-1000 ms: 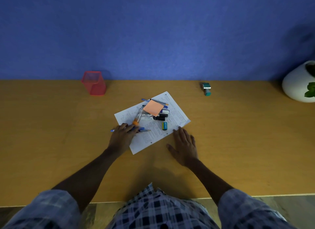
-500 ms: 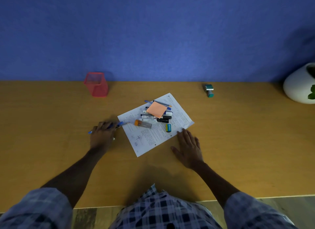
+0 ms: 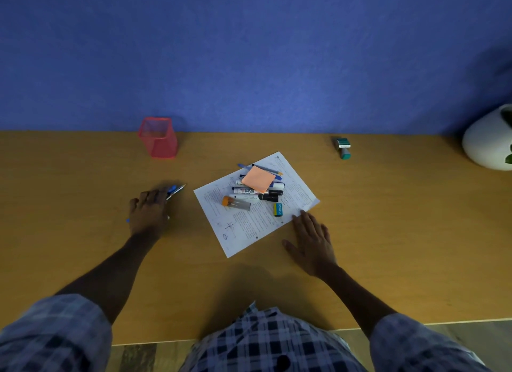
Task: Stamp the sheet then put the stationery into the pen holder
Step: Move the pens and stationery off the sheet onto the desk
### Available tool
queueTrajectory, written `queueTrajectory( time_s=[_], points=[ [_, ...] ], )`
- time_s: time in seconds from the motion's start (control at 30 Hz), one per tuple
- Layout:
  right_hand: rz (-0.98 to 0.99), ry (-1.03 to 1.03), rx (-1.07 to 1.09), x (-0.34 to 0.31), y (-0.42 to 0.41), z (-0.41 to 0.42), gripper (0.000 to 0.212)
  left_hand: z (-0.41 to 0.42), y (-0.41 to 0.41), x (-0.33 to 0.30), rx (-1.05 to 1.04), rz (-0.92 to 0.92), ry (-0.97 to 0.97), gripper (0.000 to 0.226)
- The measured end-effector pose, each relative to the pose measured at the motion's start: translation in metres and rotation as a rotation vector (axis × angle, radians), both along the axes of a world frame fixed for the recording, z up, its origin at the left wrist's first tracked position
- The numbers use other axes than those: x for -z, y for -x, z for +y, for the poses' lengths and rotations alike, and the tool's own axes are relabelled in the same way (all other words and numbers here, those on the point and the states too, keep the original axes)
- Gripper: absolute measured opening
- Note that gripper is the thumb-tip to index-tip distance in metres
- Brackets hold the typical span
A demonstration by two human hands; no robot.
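Observation:
A printed sheet [image 3: 249, 224] lies tilted on the wooden desk. On it are an orange sticky pad [image 3: 258, 179], several markers [image 3: 249, 191] and pens, an orange-capped tube [image 3: 236, 202] and a small eraser [image 3: 278, 210]. My left hand [image 3: 148, 212] is left of the sheet, shut on blue pens [image 3: 174, 191] that stick out past my fingers. My right hand [image 3: 311, 240] lies flat on the desk, fingertips touching the sheet's right edge. The red mesh pen holder [image 3: 158, 138] stands at the back left. A green stamp [image 3: 343, 147] lies at the back right.
A white round plant pot [image 3: 487, 141] sits at the far right by the blue wall. The desk's front edge [image 3: 155, 344] runs just before my body.
My left hand has drawn the blue pens off the sheet and moved left, then a little toward the pen holder. My right hand has stayed at the sheet's edge.

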State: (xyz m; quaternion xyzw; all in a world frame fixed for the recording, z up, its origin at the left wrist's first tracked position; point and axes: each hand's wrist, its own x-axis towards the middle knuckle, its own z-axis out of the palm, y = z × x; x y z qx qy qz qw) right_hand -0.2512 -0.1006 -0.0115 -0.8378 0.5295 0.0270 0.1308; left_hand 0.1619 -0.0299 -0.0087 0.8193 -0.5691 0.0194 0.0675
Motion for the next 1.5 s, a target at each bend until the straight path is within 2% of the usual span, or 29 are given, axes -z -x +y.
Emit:
queueTrajectory(
  time_s=[0.13, 0.23, 0.43, 0.57, 0.73, 0.9, 1.1, 1.5],
  points=[
    [-0.015, -0.005, -0.003, -0.003, 0.0, 0.001, 0.083, -0.004, 0.006, -0.001, 0.012, -0.015, 0.119, 0.045],
    [-0.008, -0.015, -0.002, -0.002, 0.0, 0.0, 0.082, -0.014, 0.021, -0.005, 0.085, -0.019, 0.194, 0.044],
    [-0.036, -0.009, -0.004, -0.002, 0.0, -0.001, 0.093, -0.047, 0.068, -0.015, 0.305, 0.028, 0.138, 0.049],
    [-0.048, -0.015, 0.002, -0.003, 0.0, 0.0, 0.088, -0.065, 0.104, -0.016, 0.498, 0.065, 0.13, 0.044],
    [-0.089, -0.024, 0.008, -0.006, -0.001, 0.001, 0.091, -0.084, 0.133, -0.002, 0.602, 0.087, 0.038, 0.065],
    [-0.07, -0.038, 0.002, -0.002, 0.003, 0.002, 0.08, -0.104, 0.147, 0.0, 0.67, 0.012, 0.009, 0.09],
    [-0.067, -0.041, -0.004, -0.003, 0.005, 0.001, 0.079, -0.127, 0.158, 0.007, 0.747, -0.029, -0.107, 0.074],
    [-0.083, -0.026, 0.001, 0.008, 0.008, 0.0, 0.079, -0.155, 0.172, 0.005, 0.796, -0.061, -0.06, 0.053]
  ],
)
